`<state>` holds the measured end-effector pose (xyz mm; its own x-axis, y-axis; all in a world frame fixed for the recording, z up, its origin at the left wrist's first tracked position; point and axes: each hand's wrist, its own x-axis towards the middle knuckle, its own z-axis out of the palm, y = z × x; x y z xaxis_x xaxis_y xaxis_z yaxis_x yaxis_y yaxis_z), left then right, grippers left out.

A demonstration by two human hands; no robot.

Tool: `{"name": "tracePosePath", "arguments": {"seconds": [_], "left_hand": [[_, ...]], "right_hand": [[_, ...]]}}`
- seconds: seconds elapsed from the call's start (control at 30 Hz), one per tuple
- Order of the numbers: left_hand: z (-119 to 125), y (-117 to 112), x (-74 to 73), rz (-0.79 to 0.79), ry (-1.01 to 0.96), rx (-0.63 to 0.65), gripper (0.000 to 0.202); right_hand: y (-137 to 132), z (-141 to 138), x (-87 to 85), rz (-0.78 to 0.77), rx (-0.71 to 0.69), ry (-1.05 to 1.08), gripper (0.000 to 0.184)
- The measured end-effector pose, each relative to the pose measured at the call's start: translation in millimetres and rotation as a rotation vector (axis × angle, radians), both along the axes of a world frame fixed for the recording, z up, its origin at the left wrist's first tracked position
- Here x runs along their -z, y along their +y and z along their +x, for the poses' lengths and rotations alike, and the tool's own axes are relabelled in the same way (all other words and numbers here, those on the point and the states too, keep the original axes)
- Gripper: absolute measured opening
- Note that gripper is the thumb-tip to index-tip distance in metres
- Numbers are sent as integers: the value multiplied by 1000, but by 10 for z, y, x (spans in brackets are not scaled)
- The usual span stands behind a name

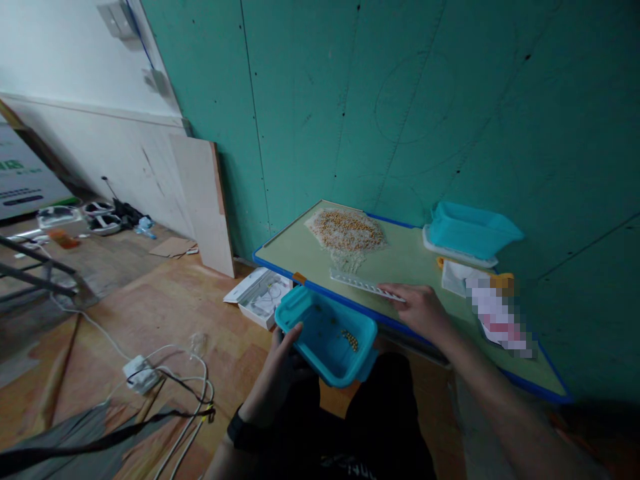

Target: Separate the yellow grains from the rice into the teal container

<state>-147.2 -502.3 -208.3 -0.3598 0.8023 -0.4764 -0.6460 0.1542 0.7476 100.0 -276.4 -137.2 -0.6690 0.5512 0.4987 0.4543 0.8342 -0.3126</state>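
Observation:
My left hand (281,365) grips the left rim of a blue plastic container (327,353), thumb over the edge. The container is tilted below the table's front edge, with a few yellow beans (351,340) on its bottom. In my right hand (423,312) is a long, thin white strip with a ridged or slotted pattern (363,285); its exact kind is unclear. It lies along the tabletop near the front edge. Just beyond its far end spreads a heap of yellow beans mixed with pale grains (347,230), with loose pale grains trailing toward the strip.
The blue-edged table (410,260) stands against a green wall. A second blue container (473,230) rests on a white lid at the back right, near a partly blurred packet (500,313). On the floor are an open white box (265,298), a power strip (141,375) and cables.

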Motion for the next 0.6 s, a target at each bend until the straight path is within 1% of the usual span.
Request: {"name": "tracePosePath", "arguments": {"seconds": [0.13, 0.27, 0.37, 0.47, 0.6], "left_hand": [[-44, 29, 87, -61, -40, -35, 94], [-79, 70, 186, -51, -62, -37, 104], [-76, 88, 207, -79, -51, -50, 101], [-59, 98, 202, -78, -54, -65, 95], [-42, 120, 194, -87, -49, -45, 91]], "right_hand": [[242, 184, -2, -9, 140, -28, 54], [484, 259, -35, -18, 295, -37, 41], [599, 281, -92, -29, 386, -65, 31], [681, 267, -149, -30, 456, -66, 25], [850, 137, -221, -71, 468, -8, 20]]}}
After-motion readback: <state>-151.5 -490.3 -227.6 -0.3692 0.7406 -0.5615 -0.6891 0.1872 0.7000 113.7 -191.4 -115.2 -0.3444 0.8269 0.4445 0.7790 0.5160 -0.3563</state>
